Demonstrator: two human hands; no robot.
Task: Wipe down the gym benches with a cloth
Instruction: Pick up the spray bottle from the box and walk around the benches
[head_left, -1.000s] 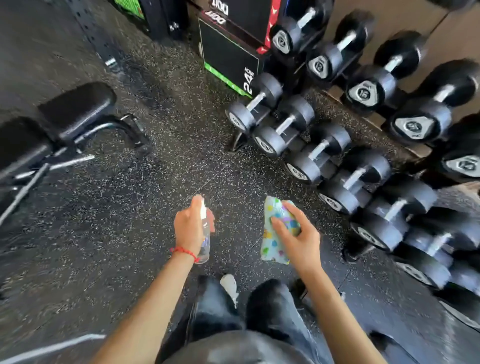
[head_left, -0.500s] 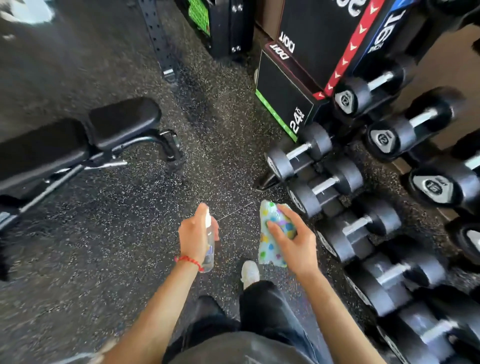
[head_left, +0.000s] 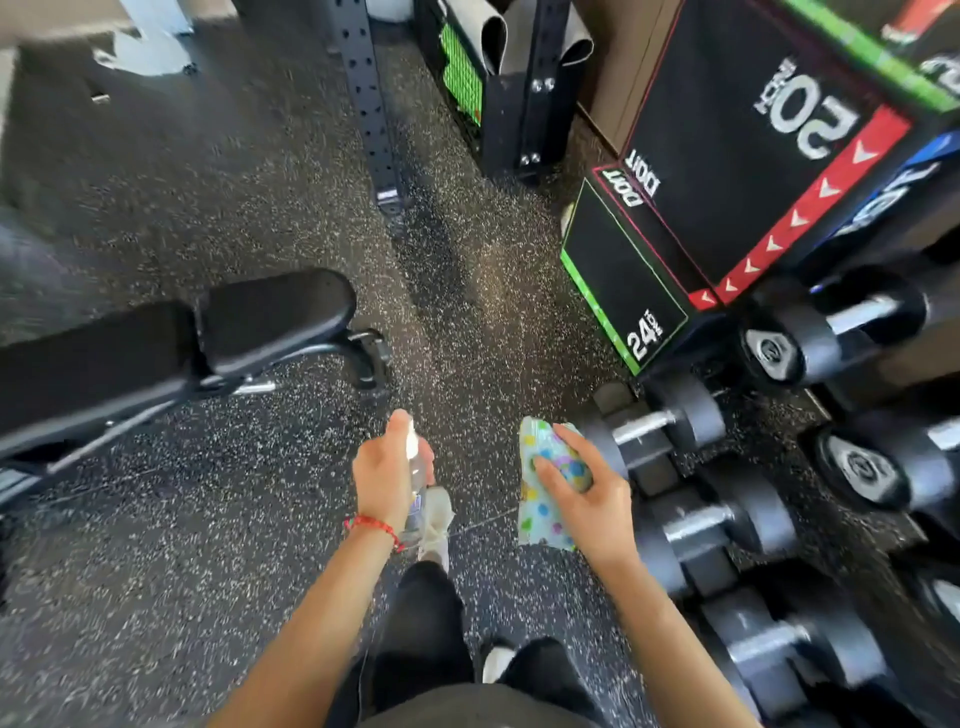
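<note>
A black padded gym bench (head_left: 156, 353) on a metal frame stands at the left, its short seat pad nearest the middle of the view. My left hand (head_left: 382, 475) is closed around a small clear spray bottle (head_left: 415, 483), held upright over the floor to the right of the bench. My right hand (head_left: 587, 493) grips a folded cloth (head_left: 540, 512) with coloured dots, about level with the bottle. Neither hand touches the bench.
Black dumbbells (head_left: 670, 426) fill a low rack along the right. Stacked black plyo boxes (head_left: 727, 182) stand at the upper right, and a perforated rack upright (head_left: 366, 98) lies ahead. Speckled rubber floor (head_left: 208, 545) spreads between the bench and the dumbbells.
The view has swung left and forward as I walk, bringing the bench closer to the centre and sliding the dumbbells right. Both hands keep their hold on bottle and cloth.
</note>
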